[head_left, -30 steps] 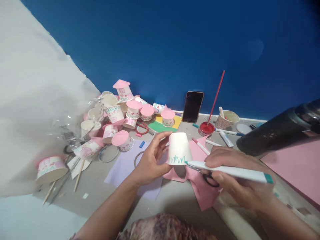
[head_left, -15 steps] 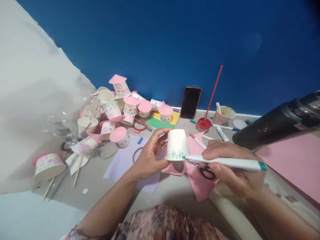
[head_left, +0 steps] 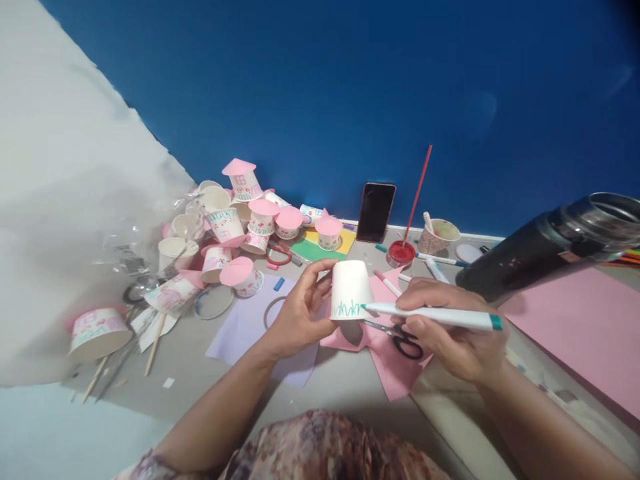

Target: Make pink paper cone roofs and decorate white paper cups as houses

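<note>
A white paper cup, held upside down, has green zigzag strokes along its lower edge. My left hand grips its left side, fingers behind and thumb near the rim. My right hand is closed around a white marker with a green end cap, its green tip at the strokes on the cup. Whether the tip touches the cup is hard to tell. Below the marker, black-handled scissors lie on cut pink paper.
Decorated cups with pink paper roofs crowd the left, beside a plastic bag. A phone leans on the blue wall. Red paint holds an upright stick. A dark flask stands right; purple paper lies left of the cup.
The marker tip has shifted slightly left and up on the cup, and my right hand has moved left. The view has shifted a little, showing more of the flask.
</note>
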Demonstrator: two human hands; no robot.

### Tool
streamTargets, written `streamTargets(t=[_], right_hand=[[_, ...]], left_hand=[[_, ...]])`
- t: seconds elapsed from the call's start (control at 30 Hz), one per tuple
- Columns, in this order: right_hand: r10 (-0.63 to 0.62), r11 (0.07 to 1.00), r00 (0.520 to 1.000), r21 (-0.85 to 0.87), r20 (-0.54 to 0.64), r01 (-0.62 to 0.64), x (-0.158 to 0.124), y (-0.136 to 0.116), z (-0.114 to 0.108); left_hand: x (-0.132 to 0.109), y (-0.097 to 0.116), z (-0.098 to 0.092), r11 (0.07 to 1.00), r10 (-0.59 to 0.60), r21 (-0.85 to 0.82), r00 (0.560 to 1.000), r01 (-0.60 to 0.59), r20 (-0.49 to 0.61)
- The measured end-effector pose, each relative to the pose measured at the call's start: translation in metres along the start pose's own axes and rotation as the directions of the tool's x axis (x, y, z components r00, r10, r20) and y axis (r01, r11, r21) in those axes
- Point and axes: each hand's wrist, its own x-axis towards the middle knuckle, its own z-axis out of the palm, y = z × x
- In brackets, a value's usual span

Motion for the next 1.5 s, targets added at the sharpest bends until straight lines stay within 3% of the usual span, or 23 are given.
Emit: streamTargets(t=[0.1, 0.27, 0.4, 0.57, 0.8, 1.07, 1.3, 1.5], right_hand=[[0.013, 1.000, 1.000, 0.001, -0.019, -0.013, -0.0002, 0.0001, -0.0007], [0.026, 0.997, 0.997, 0.072, 0.076, -0.032, -0.0003, -0.0012, -0.0026], [0.050, 0.999, 0.999, -0.005, -0.013, -0.050, -0.0024, -0.0003, -0.0043], [0.045, 0.996, 0.998, 0.072, 0.035, -0.047, -0.0010, -0.0023, -0.0054], [0.056, 0.998, 0.997, 0.000, -0.048, -0.056, -0.0019, 0.0002, -0.0057], [0.089, 0.988, 0.995, 0.124, 0.045, -0.094, -0.0016, -0.0040, -0.0068], [0.078, 0.994, 0.997, 0.082, 0.016, -0.079, -0.0018, -0.0029, -0.0065], [0.105, 0.994, 0.991, -0.009, -0.077, -0.106, -0.0036, 0.0004, -0.0054]], left_hand=[[-0.0001, -0.0008, 0.0005, 1.000, 0.000, -0.005, 1.000, 0.000, 0.003], [0.0021, -0.0013, 0.0024, 0.999, 0.025, -0.043, 1.000, -0.025, -0.019], [0.0039, 0.0022, 0.0047, 0.997, 0.022, -0.080, 1.000, -0.022, -0.001], [0.0044, 0.0031, 0.0058, 0.997, 0.006, -0.071, 0.999, -0.009, -0.035], [0.0055, 0.0012, 0.0059, 0.995, 0.006, -0.097, 0.998, -0.011, -0.057], [0.0029, 0.0030, 0.0069, 0.996, -0.041, -0.086, 0.992, 0.031, -0.121], [0.0041, -0.0045, 0.0051, 0.993, -0.040, -0.118, 0.993, 0.027, -0.109], [0.0037, -0.0059, 0.0073, 0.990, -0.048, -0.134, 0.995, 0.036, -0.083]])
